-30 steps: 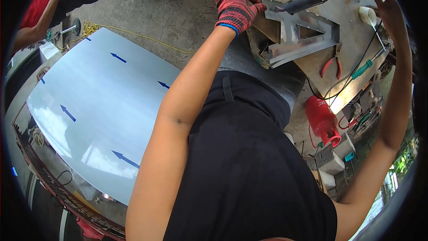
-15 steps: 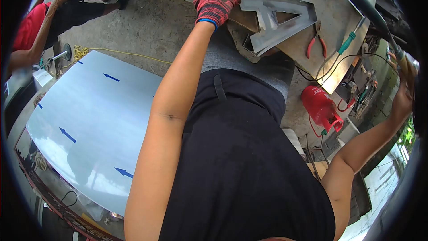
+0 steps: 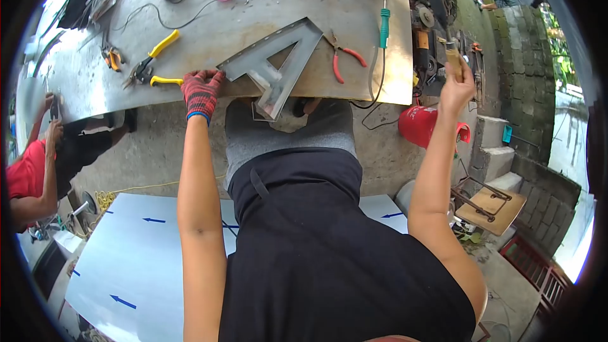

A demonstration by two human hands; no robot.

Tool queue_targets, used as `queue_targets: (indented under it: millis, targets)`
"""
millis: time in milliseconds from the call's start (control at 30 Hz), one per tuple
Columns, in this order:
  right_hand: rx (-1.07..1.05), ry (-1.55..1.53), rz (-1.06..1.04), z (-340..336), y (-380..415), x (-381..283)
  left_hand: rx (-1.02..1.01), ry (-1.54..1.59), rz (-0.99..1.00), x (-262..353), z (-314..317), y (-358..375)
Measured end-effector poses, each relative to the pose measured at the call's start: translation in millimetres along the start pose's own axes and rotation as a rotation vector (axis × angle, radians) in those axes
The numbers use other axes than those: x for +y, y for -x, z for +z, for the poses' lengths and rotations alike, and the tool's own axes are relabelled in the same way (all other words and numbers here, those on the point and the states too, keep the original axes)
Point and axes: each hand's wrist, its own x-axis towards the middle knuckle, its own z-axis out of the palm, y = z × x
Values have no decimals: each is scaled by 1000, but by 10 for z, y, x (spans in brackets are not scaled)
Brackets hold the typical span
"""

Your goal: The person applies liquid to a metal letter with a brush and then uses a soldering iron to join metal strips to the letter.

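Left hand (image 3: 201, 92), in red knit glove, rests fingers-down on near edge of metal tabletop (image 3: 354, 12), touching lower left leg of sheet-metal letter A (image 3: 273, 63); nothing gripped. Letter A lies flat on tabletop, its foot overhanging near edge. Right hand (image 3: 457, 85), bare, raised off right end of tabletop, closed around wooden handle (image 3: 453, 57). Yellow-handled snips (image 3: 151, 63) just left of gloved hand. Red-handled pliers (image 3: 345, 60) just right of letter; green-handled soldering iron (image 3: 384, 25) beyond. Red gas cylinder (image 3: 423, 125) on floor below right hand.
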Motion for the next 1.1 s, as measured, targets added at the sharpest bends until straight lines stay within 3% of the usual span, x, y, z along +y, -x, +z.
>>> queue_targets:
  millis: [67,233,333,400,567,733,800,867,967,1033,1067,1100]
  targets:
    - [68,-21,44,270,3,292,5,25,21,2,-21,24]
    - [199,412,93,903,-122,469,24,122,27,-126,93,-24]
    - [190,415,-3,1203,-320,880,37,131,37,-103,94,9]
    - [115,285,-100,1296,-428,1146,38,76,10,-10,36,51]
    - [-183,-54,216,1189,-548,1123,79,63,33,6,-48,83]
    - [-267,-224,253,927,-414,952,61,89,111,-172,163,-7]
    - [-272,-187,249,942,-382,963,-24,258,4,-146,82,3]
    - [-288,-213,278,990,-392,1048,20,139,46,-211,121,-35]
    - [-257,86,128,1178,-456,1208,109,-22,133,21,-27,97]
    - [-283,205,111,1282,-538,1565,113,39,84,67,-26,138]
    - [-316,169,132,1303,-526,1540,104,45,25,104,-24,142]
    - [-322,88,97,1377,-606,1917,76,45,19,122,-52,135]
